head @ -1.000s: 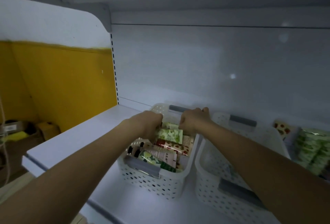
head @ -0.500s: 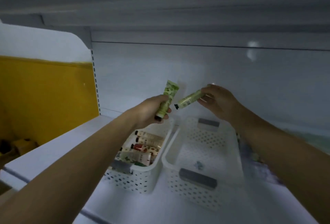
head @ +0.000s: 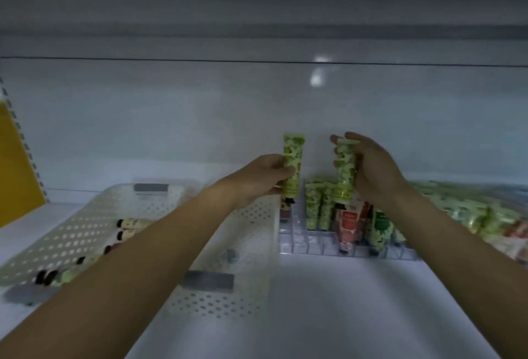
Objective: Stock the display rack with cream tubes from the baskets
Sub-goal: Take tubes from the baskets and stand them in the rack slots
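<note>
White shelf (head: pixel 343 301) and a pale back panel (head: pixel 171 115) fill the view, and a clear display rack (head: pixel 311 245) sits on the shelf against that panel.

Just above the rack's left end, the left hand (head: pixel 264 180) has its fingers and thumb curled round the lower half of a green cream tube (head: pixel 293 158). This tube is upright with its dark cap down. Its upper half sticks out above the fist, and the cap hangs just over the rack's leftmost slots.

Above the middle of the rack, the right hand (head: pixel 371 170) pinches a second green tube (head: pixel 345 171) between thumb and fingers, with fingertips arched over its top edge. That tube is also upright, on the palm side of the hand. Its lower end is close over the standing tubes (head: pixel 317 205) already in the rack; whether it touches them cannot be told. A red tube (head: pixel 350 223) stands beside those.

Just left of the rack sits a perforated white basket (head: pixel 223 308), nearly bare inside. Farther left of the rack, a second basket (head: pixel 57 240) holds loose tubes (head: pixel 133 223) lying flat. Right of the rack lie blurred green packs (head: pixel 468 215).
</note>
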Available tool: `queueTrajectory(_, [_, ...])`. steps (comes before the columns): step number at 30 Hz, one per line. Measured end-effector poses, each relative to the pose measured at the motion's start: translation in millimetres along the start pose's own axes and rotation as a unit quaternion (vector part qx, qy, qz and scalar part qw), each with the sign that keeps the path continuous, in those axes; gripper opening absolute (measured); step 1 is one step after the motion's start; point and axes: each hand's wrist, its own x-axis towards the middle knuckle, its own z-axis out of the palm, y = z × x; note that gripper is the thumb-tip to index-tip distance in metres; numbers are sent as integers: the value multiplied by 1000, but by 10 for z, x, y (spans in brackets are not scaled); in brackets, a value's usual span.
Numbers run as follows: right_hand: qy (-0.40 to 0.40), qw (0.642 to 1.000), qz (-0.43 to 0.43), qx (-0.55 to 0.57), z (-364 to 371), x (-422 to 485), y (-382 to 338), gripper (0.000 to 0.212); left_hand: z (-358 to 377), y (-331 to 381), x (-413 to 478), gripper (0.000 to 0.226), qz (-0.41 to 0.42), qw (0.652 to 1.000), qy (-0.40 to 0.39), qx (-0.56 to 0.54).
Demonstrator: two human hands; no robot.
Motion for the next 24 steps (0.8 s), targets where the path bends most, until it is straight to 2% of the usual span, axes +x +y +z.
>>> queueTrajectory(6, [14,996,-61,-63,-198,-49,-64,26,258,-84,385,6,35,999,-11,6])
queueTrajectory(9, [9,987,-79,-139,-251,-45,-49,26,377,-200,507,5,40,999,-5,21])
queueTrajectory(11, [10,964,-104,-245,-269,-46,-42,24,448,-301,544,4,53,998,24,40])
queueTrajectory(14, [9,910,-156,-383,-277,-34,-25,15,491,-411,560,8,86,991,34,100])
queueTrajectory(18, [20,882,-150,-447,-317,-12,88,10,502,-462,566,19,105,977,3,187])
queueTrajectory(24, [-12,815,-115,-567,-412,49,118,7,529,-494,560,28,136,962,-6,238])
